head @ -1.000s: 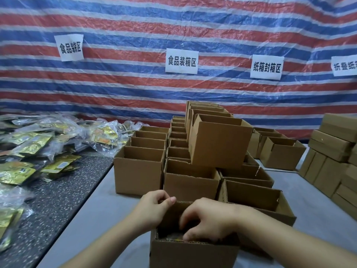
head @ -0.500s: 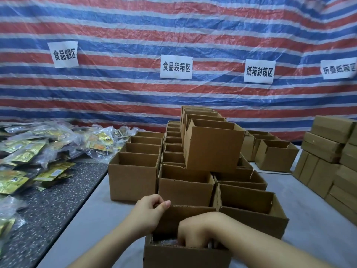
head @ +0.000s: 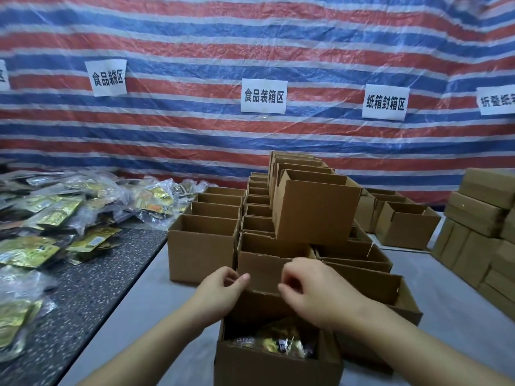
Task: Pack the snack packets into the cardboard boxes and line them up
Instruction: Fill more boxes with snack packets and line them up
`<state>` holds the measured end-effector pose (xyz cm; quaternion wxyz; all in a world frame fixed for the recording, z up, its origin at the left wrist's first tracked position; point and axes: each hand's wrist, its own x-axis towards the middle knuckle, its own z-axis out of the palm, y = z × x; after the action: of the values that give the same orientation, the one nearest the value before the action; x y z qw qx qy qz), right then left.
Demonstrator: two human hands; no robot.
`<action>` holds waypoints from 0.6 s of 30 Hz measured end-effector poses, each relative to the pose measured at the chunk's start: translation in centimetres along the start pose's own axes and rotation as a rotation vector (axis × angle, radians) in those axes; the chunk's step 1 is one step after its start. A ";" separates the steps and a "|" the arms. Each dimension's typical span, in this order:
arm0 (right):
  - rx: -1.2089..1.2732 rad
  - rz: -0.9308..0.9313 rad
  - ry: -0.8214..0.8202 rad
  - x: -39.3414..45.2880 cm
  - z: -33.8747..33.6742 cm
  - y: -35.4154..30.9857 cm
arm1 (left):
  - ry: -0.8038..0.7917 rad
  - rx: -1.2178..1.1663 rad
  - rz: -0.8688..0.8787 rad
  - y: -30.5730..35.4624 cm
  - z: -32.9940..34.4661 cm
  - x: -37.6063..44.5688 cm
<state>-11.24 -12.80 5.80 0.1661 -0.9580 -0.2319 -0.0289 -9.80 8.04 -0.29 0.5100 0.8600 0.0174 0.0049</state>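
Nearest, an open cardboard box (head: 276,363) stands on the pale counter (head: 145,324), with snack packets (head: 274,342) lying inside it, gold and dark wrappers showing below the rim. Both hands are raised over its far edge. The left hand (head: 220,292) has its fingers curled in, thumb tip out to the right, and its grip holds nothing that can be seen. The right hand (head: 315,293) is likewise loosely clenched on nothing, fingers bent down toward the palm.

Just beyond the hands, rows of empty open boxes (head: 203,246) run away toward the wall, side by side and touching. One box (head: 315,210) sits raised on top of the middle rows. To the left, a dark speckled counter (head: 83,291) carries a heap of loose packets (head: 41,218) in clear and gold wrapping. At the far right stands a stack of closed boxes (head: 479,218). Behind everything hangs a red, white and blue striped tarp (head: 250,37) with white paper signs (head: 263,96) fixed to it.
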 end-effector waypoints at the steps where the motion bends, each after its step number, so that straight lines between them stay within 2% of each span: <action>1: 0.002 -0.002 0.051 -0.8 -0.2 0.7 | -0.010 -0.028 -0.027 -0.1 0.0 -0.3; 6: 0.173 0.205 -0.146 -2.9 2.4 2.9 | -0.139 -0.197 -0.175 -0.9 1.2 -2.0; 9: 0.348 0.309 -0.054 -2.7 4.4 2.7 | -0.039 -0.288 -0.241 -0.7 1.4 -2.6; 12: 0.387 0.381 0.063 -2.2 5.1 1.9 | -0.034 -0.398 -0.275 -0.5 1.0 -3.2; 15: 0.388 0.366 0.088 -2.4 5.3 0.9 | 0.018 -0.427 -0.249 -0.2 0.3 -4.1; 18: 0.410 0.262 0.099 -2.7 4.0 -0.7 | 0.126 -0.392 -0.191 1.3 -1.5 -5.5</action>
<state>-14.08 -12.04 1.91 0.3704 -0.9236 -0.0984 -0.0062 -15.29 8.56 1.60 0.6635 0.7368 0.1293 0.0135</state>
